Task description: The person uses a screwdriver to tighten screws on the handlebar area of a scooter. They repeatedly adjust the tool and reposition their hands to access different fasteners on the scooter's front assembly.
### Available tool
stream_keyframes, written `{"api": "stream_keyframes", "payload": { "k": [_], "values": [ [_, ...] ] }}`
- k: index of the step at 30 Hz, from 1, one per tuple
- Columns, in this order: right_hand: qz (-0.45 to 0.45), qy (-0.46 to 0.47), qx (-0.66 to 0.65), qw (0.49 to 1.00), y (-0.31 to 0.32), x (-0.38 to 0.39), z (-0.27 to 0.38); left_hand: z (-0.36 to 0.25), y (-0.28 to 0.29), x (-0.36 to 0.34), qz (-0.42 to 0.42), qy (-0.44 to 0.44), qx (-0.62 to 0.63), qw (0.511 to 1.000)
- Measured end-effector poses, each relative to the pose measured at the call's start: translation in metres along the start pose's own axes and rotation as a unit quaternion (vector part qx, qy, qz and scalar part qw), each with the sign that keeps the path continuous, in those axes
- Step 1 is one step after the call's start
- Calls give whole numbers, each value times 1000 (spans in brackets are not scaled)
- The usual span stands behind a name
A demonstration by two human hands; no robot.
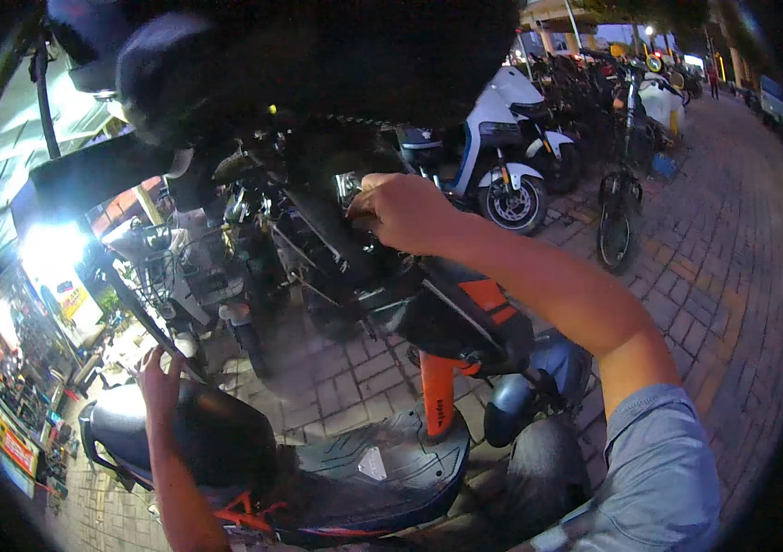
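An orange-and-black electric scooter stands before me, with its black seat [217, 432] at the left, a dark footboard [373, 474] and an orange front post [437, 391]. Above the seat, my left hand [161, 375] has its fingers bent around the lower end of a thin dark bar [138, 308]. My right hand [403, 213] reaches up to the scooter's dark front end. Its fingers are curled closed beside a small shiny metal part [347, 188]; whatever they pinch is hidden. A large dark shape [318, 60] covers the top of the view.
Behind the scooter stand bicycles with a wire basket [207, 271]. A white scooter [506, 129] and a bicycle [620, 175] are parked beyond, on brick paving [686, 276]. A bright lamp [51, 248] and a lit shop front are at the left.
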State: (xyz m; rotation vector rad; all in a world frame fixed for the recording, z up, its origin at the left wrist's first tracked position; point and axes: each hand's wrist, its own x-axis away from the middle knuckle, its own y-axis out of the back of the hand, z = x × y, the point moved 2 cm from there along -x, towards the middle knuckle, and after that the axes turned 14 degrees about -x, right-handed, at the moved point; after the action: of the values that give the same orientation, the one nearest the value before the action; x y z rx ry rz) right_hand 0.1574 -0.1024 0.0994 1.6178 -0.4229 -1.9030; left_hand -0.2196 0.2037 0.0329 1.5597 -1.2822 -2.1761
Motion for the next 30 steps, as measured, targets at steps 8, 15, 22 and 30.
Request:
{"api": "stream_keyframes", "payload": {
  "k": [8,15,22,30],
  "values": [
    [31,-81,-16,996,-4,-15,12,70,-44,37,149,127,-69,978],
    [42,-66,16,997,-7,-19,7,71,-46,37,120,149,-63,979],
    [62,-113,4,992,-4,-24,18,72,-44,36,107,162,-47,980],
    [84,-109,38,990,-3,-23,19,73,-41,37,120,165,-45,978]
  ]
}}
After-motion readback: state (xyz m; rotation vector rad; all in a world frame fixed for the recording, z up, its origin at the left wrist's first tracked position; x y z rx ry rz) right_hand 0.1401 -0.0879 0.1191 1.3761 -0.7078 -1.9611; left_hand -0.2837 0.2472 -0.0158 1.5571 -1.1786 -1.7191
